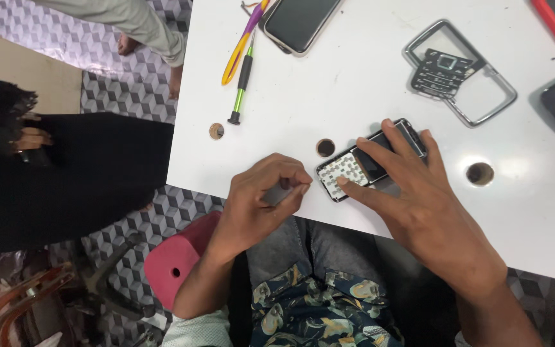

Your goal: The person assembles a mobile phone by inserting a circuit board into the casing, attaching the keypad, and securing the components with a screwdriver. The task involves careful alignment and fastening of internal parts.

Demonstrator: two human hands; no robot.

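A small opened mobile phone (354, 168) with a bare white keypad board lies on the white table (329, 83) near its front edge. My right hand (419, 199) rests on it, fingers spread, thumb at the keypad end and fingertips on the screen end. My left hand (261, 199) is just left of the phone, fingers curled and pinched on a small grey part that is mostly hidden.
A metal phone frame with a black keypad (448, 71) lies at the back right. A green screwdriver (242, 80), a yellow-purple tool (242, 45) and a black smartphone (300, 22) lie at the back. Round holes (480, 173) pierce the table. A person in black (65, 173) stands left.
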